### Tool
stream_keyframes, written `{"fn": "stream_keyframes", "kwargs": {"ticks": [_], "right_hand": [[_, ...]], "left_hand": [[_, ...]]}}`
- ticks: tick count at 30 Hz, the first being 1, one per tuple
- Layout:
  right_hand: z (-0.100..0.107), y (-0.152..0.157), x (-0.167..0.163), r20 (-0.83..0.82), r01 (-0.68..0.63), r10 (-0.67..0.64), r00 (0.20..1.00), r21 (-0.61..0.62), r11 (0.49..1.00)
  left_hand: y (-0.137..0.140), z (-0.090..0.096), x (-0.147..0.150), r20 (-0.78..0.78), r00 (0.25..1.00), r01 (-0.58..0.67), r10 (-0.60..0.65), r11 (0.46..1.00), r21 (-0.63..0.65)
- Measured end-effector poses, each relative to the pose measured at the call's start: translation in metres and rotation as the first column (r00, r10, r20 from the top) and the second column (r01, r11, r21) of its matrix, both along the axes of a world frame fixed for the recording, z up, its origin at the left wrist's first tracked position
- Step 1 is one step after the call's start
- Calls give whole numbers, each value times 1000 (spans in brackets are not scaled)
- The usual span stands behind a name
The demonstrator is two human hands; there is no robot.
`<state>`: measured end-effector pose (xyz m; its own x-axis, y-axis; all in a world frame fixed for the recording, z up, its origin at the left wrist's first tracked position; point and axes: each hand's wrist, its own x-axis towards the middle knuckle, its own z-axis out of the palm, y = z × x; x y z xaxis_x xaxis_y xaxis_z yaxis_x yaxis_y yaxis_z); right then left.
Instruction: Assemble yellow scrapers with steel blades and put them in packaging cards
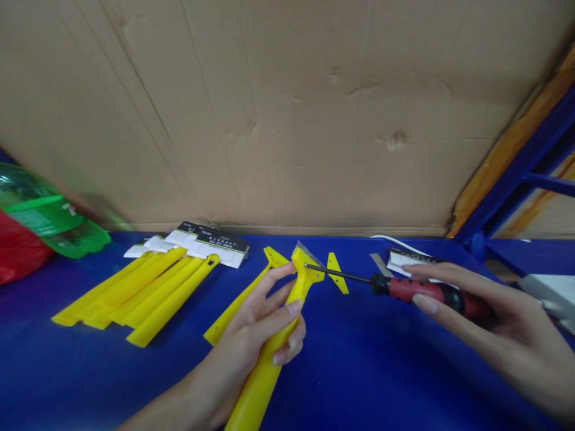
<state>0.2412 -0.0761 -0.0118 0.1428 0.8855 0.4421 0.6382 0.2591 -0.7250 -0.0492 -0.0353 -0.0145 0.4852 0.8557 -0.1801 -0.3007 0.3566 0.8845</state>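
Note:
My left hand (269, 329) is closed around the handle of a yellow scraper (263, 374), its head tilted up and away from me. A thin clear or metallic edge shows along the top of that head. In my right hand (498, 335) is a red and black screwdriver (424, 291), held level, its tip touching a screw at the left of the scraper head. Behind my left hand lies a second yellow handle (236, 302), partly hidden. A small yellow plate with holes (337, 273) rests just right of the scraper head.
Several yellow handles (171, 299) with black-and-white cards (220, 246) lie at the left. A green bottle (54, 215) and a red bag (20, 251) stand beyond. Near the screwdriver are a flat metal blade (381, 264) and a card packet (408, 260). Cardboard (287, 120) walls the back.

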Motion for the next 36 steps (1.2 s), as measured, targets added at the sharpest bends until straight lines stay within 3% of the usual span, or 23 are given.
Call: {"fn": "stream_keyframes", "kwargs": {"ticks": [2,6,8,12,17,19,23,25,29,32,36], "right_hand": [[2,-5,1,-18,-1,2,1000,46,999],[9,-7,3,-75,-52,50,996,-29,998],[11,-3,0,-178,-92,77,981,-78,993],[12,4,-11,-436,-111,-4,900,-238,965],[14,0,-16,-582,-199,63,811,-174,964],[14,-1,-15,-592,-197,71,803,-150,969],[11,2,-11,-519,-125,-19,855,-241,962],[11,3,-12,-543,-127,-36,839,-260,957],[11,3,-15,-622,-176,42,782,-156,972],[8,4,-12,-536,-133,69,841,-81,988],[3,5,-8,-471,-104,-3,882,-200,974]], "left_hand": [[-1,-1,2,-24,997,-70,72,996,47],[-1,-1,4,-15,989,-146,148,983,112],[-2,0,5,-22,987,-158,162,979,126],[-5,0,8,-25,981,-189,194,971,145],[-3,-2,6,-48,972,-225,231,968,109],[-2,-4,5,-45,977,-204,210,973,107],[-5,-7,6,-72,983,-160,167,982,101],[-5,-7,6,-82,982,-158,168,981,109],[-1,-8,4,-93,980,-163,176,978,132],[-3,-9,6,-66,978,-190,199,974,126],[-7,-5,9,-74,976,-195,204,974,114]]}}
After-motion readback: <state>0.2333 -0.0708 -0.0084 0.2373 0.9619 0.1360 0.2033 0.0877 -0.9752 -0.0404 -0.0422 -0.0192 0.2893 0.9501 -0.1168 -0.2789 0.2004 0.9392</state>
